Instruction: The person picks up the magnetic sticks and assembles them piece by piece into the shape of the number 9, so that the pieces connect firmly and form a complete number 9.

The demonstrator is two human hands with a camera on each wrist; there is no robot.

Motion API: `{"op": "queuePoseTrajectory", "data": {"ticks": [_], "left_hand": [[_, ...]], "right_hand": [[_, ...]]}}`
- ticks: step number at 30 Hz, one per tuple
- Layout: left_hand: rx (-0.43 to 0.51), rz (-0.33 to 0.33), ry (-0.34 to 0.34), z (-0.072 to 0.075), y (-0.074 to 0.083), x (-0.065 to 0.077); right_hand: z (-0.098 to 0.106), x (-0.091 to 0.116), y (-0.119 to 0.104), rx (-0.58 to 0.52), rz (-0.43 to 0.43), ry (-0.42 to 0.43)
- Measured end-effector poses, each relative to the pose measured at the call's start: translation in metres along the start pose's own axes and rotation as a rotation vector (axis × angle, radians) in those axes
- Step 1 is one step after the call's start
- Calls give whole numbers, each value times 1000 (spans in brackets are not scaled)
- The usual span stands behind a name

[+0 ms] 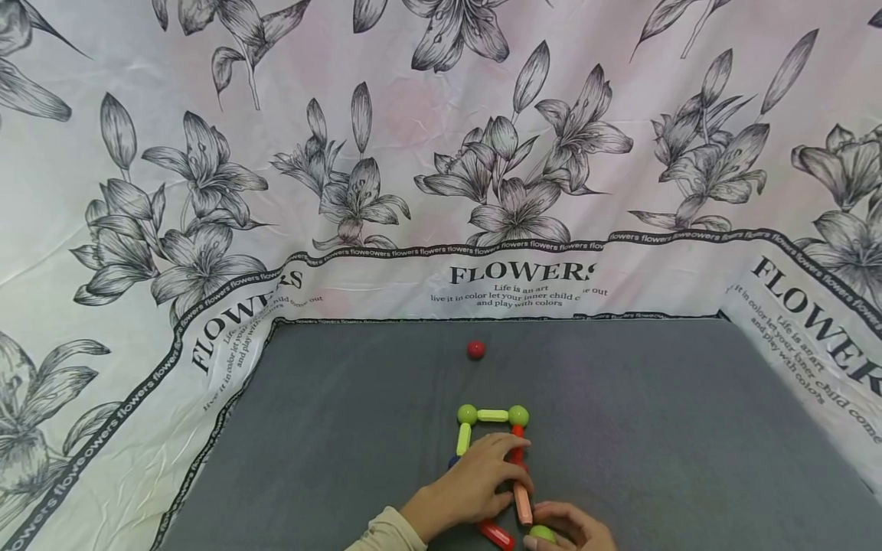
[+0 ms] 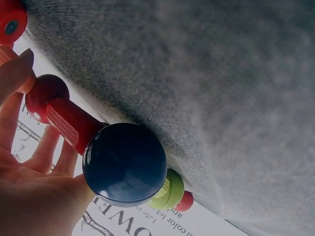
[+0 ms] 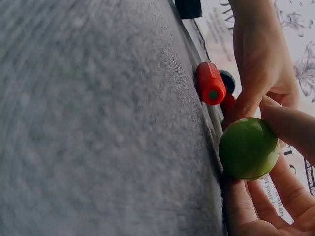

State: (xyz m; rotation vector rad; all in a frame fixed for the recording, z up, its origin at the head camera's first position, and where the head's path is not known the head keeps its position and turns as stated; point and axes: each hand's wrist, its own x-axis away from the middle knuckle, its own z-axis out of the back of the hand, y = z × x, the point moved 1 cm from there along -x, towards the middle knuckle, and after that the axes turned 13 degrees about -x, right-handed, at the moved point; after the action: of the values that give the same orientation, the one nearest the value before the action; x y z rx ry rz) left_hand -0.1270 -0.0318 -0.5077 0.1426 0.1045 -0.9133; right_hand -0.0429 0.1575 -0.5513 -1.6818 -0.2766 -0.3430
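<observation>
My left hand (image 1: 475, 478) reaches over a frame of balls and rods. Its fingers pinch a salmon-pink rod (image 1: 524, 505), whose near end points toward my right hand (image 1: 579, 526). In the left wrist view, a dark red ball (image 2: 47, 98) sits by those fingertips, joined to a red rod (image 2: 74, 125) and a big dark blue ball (image 2: 125, 164). My right hand holds a green ball (image 3: 248, 148) between thumb and fingers, near the pink rod's end. Under my left wrist lies a red rod (image 1: 498, 534), partly hidden by the hand.
At the frame's far side, two green balls (image 1: 467, 414) are bridged by a yellow-green rod (image 1: 492, 415). Another red rod (image 1: 518, 438) runs down the right side. Further back lies a single red ball (image 1: 475, 350). Flower-printed cloth (image 1: 524, 283) borders the grey table (image 1: 654, 428).
</observation>
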Motion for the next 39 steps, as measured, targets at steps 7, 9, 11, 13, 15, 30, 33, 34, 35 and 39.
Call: {"op": "queuePoseTrajectory", "data": {"ticks": [7,9,11,13,15,30,33,34,35,39], "left_hand": [[-14,5,9,-1,0,-1],[-18,4,11,-2,0,0],[-22,5,15,-1,0,0],[-22,7,15,-1,0,0],[-19,9,15,0,1,0],[-27,17,3,2,2,0],[-16,22,-5,2,3,1],[-12,25,-8,2,3,1],[-10,27,-10,2,3,1],[16,40,-18,3,2,3]], "right_hand": [[-9,3,-4,30,31,6],[-12,3,-3,31,31,29],[-15,3,-2,27,29,53],[-18,3,-3,28,32,75],[-20,3,-4,23,41,88],[-22,3,-7,62,11,98],[-24,3,-7,81,9,99],[-24,3,-6,90,15,96],[-24,3,-6,97,22,92],[-26,4,-6,112,34,92]]}}
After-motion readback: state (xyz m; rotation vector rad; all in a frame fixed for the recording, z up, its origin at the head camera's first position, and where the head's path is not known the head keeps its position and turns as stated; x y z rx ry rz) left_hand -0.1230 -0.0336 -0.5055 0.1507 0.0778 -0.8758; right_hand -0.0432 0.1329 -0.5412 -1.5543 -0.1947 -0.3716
